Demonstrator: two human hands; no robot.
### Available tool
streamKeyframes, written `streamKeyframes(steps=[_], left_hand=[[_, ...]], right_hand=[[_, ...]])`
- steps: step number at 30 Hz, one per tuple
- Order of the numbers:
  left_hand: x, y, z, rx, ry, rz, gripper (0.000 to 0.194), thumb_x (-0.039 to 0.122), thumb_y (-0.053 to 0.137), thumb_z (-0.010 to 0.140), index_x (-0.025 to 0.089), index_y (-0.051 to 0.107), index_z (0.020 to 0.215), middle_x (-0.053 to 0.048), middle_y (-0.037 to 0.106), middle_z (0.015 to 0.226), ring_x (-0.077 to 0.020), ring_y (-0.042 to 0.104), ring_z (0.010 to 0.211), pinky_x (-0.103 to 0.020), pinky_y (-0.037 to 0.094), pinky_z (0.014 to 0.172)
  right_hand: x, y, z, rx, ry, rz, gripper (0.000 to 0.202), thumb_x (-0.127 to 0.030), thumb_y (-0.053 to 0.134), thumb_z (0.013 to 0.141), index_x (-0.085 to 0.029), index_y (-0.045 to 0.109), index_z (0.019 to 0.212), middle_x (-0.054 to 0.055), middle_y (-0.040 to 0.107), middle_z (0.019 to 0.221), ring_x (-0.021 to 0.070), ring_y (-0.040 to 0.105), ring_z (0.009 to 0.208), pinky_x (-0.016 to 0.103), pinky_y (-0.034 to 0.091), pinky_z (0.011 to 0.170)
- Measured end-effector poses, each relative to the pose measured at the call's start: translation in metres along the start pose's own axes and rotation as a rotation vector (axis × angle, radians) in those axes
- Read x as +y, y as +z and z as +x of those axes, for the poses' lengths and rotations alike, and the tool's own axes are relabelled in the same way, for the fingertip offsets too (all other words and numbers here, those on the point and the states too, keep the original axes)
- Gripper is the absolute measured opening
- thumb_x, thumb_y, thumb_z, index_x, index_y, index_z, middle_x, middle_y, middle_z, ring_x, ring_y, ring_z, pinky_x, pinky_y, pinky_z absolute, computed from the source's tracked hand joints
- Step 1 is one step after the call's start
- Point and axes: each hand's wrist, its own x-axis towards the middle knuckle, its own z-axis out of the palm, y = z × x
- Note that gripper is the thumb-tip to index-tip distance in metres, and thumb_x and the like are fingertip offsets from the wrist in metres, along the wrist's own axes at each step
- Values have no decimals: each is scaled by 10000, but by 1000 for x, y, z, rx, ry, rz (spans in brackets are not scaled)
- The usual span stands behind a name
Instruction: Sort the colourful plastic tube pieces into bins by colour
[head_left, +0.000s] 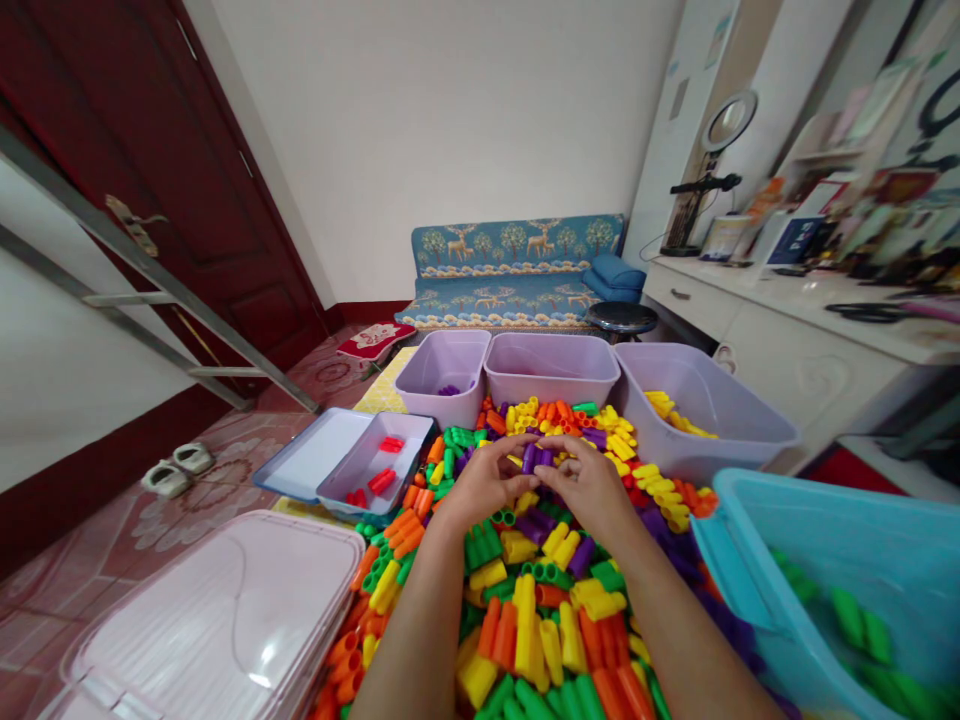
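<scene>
Both hands meet over a big heap of plastic tube pieces [517,548] in green, yellow, orange and purple. Between my left hand [484,478] and my right hand [583,475] are purple plastic tube pieces [534,458], gripped by the fingertips of both. The fingers of each hand are curled and closed on them. How many purple pieces are held I cannot tell. Behind the hands stand a lilac bin [450,345] with a few purple pieces inside and a second lilac bin [555,388] whose floor is mostly hidden.
At right, a lilac bin [739,425] holds yellow pieces, and a turquoise bin [739,570] holds green ones. A smaller box [352,465] with red pieces sits at left, near stacked clear lids [217,610]. A ladder [150,270] leans at far left; a sofa [510,265] stands behind.
</scene>
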Motion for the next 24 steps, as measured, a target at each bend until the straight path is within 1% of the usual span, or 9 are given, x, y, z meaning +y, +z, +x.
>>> streamKeyframes(steps=[4, 9, 11, 12, 14, 16, 18, 20, 24], left_hand=[[9, -6, -3, 35, -30, 83, 520, 167, 638, 736, 155, 544, 1247, -66, 671, 972, -150, 623, 799, -245, 509, 705], [29, -22, -17, -85, -81, 431, 458, 94, 613, 662, 171, 653, 1112, -14, 667, 805, -125, 583, 660, -220, 476, 611], [32, -28, -19, -54, -99, 447, 453, 125, 629, 665, 176, 656, 1115, -16, 671, 808, -135, 600, 661, -229, 487, 613], [33, -31, -18, 25, -101, 391, 461, 153, 626, 689, 175, 634, 1149, -27, 677, 843, -142, 619, 679, -236, 500, 626], [31, -35, -13, 301, -55, 207, 543, 219, 603, 754, 182, 515, 1289, -71, 667, 1030, -164, 662, 805, -255, 528, 702], [27, -36, -6, 584, 36, 44, 708, 268, 599, 789, 213, 301, 1428, -116, 543, 1299, -191, 633, 1036, -273, 521, 826], [23, -36, -1, 693, 69, -14, 848, 282, 623, 782, 228, 141, 1477, -136, 382, 1453, -211, 544, 1199, -283, 495, 902], [22, -34, -1, 639, 0, 54, 809, 289, 615, 789, 190, 191, 1471, -157, 406, 1439, -227, 544, 1200, -298, 500, 893], [27, -30, -13, 331, -207, 507, 511, 373, 589, 796, 151, 567, 1256, -146, 670, 1121, -260, 645, 997, -337, 514, 804]], right_hand=[[-3, -3, 0, -31, 72, 137, 429, -351, 601, 761, -194, 567, 1158, 86, 660, 1101, 151, 675, 714, 278, 535, 648], [10, -7, 2, -85, 91, 43, 312, -337, 590, 770, -185, 627, 1040, 68, 696, 993, 161, 677, 690, 303, 546, 666], [16, -7, 3, -123, 96, 6, 284, -339, 582, 769, -180, 646, 996, 60, 705, 928, 166, 673, 679, 307, 545, 657], [18, -6, 3, -135, 92, -7, 278, -342, 583, 766, -177, 652, 979, 57, 708, 909, 169, 673, 684, 309, 544, 664], [19, -6, 3, -140, 76, -22, 278, -346, 586, 761, -173, 660, 965, 57, 711, 899, 176, 675, 709, 318, 542, 693], [17, -5, 2, -133, 67, -26, 284, -348, 588, 758, -170, 662, 967, 59, 713, 898, 181, 676, 722, 324, 539, 711], [14, -4, 2, -129, 64, -29, 285, -347, 586, 760, -170, 662, 970, 60, 715, 899, 184, 678, 732, 325, 536, 718], [13, -5, 2, -120, 62, -42, 279, -345, 583, 765, -173, 662, 970, 60, 717, 898, 186, 678, 739, 324, 533, 719], [12, -10, 2, -111, 48, -123, 254, -339, 563, 785, -186, 664, 961, 48, 717, 881, 183, 673, 729, 313, 519, 703]])
